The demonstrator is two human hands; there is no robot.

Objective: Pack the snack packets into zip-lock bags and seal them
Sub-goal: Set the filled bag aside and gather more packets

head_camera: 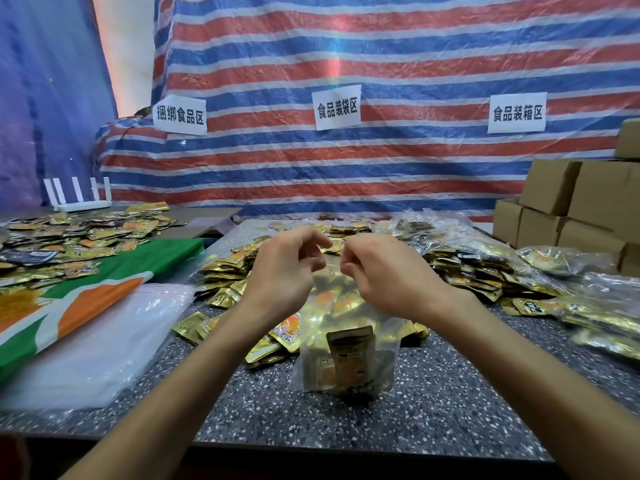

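- Fingers of the left hand and the right hand curl inward and pinch the top edge of a clear zip-lock bag.
- Zip-lock bag stands upright on the speckled tabletop, with gold snack packets inside it.
- Loose packets heap just behind the bag.
- Empty bags lie left of it, overlapping a green-and-orange sheet.
- Filled bags and cardboard boxes sit to its right.
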